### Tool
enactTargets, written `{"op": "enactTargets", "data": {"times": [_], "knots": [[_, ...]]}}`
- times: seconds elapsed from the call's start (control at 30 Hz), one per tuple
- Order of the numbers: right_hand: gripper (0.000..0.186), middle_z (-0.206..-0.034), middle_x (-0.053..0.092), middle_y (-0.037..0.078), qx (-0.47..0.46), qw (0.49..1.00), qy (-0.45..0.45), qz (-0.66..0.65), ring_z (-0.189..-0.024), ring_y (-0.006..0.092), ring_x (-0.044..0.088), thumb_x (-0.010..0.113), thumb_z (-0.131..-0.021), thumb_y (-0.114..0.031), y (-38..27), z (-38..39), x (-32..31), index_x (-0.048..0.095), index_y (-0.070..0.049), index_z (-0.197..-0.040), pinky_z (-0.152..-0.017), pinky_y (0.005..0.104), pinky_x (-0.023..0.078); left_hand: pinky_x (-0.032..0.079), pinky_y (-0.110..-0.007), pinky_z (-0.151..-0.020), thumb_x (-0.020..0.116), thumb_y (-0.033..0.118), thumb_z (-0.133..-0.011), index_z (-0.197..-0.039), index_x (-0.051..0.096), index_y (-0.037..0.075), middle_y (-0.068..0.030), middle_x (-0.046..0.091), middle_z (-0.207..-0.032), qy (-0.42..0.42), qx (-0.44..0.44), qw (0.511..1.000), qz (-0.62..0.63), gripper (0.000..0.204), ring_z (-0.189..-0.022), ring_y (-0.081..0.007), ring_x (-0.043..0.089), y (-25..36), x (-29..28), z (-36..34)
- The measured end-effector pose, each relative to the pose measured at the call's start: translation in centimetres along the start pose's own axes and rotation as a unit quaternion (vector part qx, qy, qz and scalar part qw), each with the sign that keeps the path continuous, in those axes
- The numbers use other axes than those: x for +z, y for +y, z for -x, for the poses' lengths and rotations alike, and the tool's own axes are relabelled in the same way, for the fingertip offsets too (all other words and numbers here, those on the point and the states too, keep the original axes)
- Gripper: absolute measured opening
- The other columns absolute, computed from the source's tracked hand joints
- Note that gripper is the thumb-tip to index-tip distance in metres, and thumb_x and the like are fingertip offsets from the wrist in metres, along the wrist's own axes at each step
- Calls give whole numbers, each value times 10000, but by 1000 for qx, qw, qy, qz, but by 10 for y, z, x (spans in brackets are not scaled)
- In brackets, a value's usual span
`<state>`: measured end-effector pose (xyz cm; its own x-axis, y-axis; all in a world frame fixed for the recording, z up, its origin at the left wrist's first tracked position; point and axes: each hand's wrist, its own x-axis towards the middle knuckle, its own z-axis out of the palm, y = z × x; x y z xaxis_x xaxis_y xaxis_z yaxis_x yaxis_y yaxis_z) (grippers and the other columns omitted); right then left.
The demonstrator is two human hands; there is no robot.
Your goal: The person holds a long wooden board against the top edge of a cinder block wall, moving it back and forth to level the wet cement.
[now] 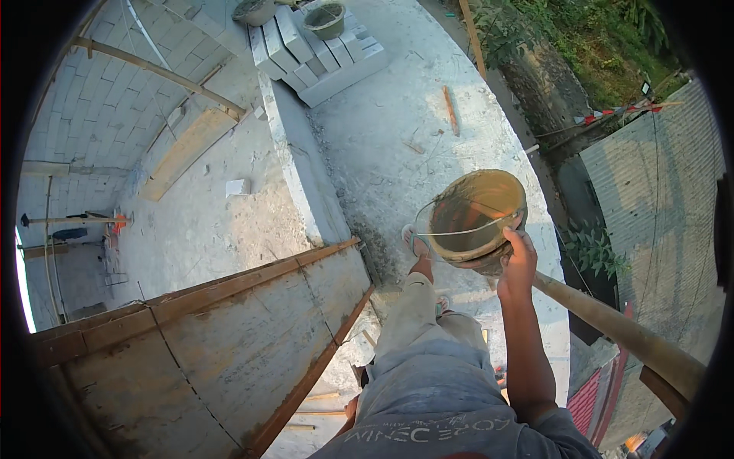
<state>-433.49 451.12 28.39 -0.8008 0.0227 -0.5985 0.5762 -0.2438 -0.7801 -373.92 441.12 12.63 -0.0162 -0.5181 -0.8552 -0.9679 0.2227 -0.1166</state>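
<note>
My right hand (518, 260) grips a round, mortar-stained bucket (478, 218) by its near right rim, fingers closed. The bucket is tilted so that its inside faces me, with brownish residue on the walls. Its thin wire handle (464, 232) lies across the opening. The bucket is held out in front of my legs, above the pale concrete walkway. Of my left arm just a sliver of skin (351, 411) shows beside my grey shirt; the fingers are hidden.
Stacked light blocks (325, 57) carry two buckets, one a grey bucket (325, 21). A low wall (294, 161) edges the walkway's left. Wooden formwork (252, 329) stands near left. A bamboo pole (612, 325) slants at right, past the slab's edge. An orange-brown stick (449, 111) lies ahead.
</note>
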Motion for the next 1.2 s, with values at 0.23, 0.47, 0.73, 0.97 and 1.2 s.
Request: {"op": "enactTargets", "data": {"times": [0.23, 0.47, 0.73, 0.97, 1.2], "knots": [[209, -1000, 557, -9, -6, 999, 50, 9, -905, 116, 483, 641, -825, -231, -38, -100, 75, 619, -113, -996, -745, 307, 327, 444, -459, -827, 540, 435, -856, -953, 674, 106, -141, 687, -1013, -12, -64, 995, 71, 369, -997, -290, 641, 80, -37, 12], [359, -1179, 558, 27, -47, 997, 47, 47, -1140, 159, 462, 674, -801, -311, -84, -187, 127, 625, -112, -1096, -994, 396, 270, 454, -453, -807, 554, 441, -848, -934, 677, 91, -147, 689, -991, -36, -75, 989, 122, 381, -972, -294, 648, 167, -82, -6], [314, -1136, 578, 0, -12, 997, 11, 78, -1067, 129, 486, 703, -784, -292, -113, -283, 204, 654, -147, -1059, -889, 354, 338, 465, -446, -784, 570, 448, -839, -911, 681, 73, -155, 692, -966, -31, -98, 982, 158, 397, -944, -298, 656, 268, -146, -37], [292, -1068, 612, 42, 15, 993, -32, 109, -1057, 174, 540, 654, -795, -241, -147, -332, 256, 651, -78, -1038, -932, 410, 358, 474, -440, -765, 584, 453, -831, -892, 684, 58, -162, 695, -944, -25, -103, 976, 192, 412, -919, -302, 663, 364, -201, -46], [205, -969, 595, 62, 4, 990, -57, 131, -922, 182, 584, 637, -833, -204, -200, -393, 311, 618, -55, -972, -830, 334, 459, 484, -433, -745, 598, 459, -823, -872, 688, 43, -169, 697, -922, -21, -53, 982, 182, 428, -894, -306, 671, 420, -243, -78]]}}
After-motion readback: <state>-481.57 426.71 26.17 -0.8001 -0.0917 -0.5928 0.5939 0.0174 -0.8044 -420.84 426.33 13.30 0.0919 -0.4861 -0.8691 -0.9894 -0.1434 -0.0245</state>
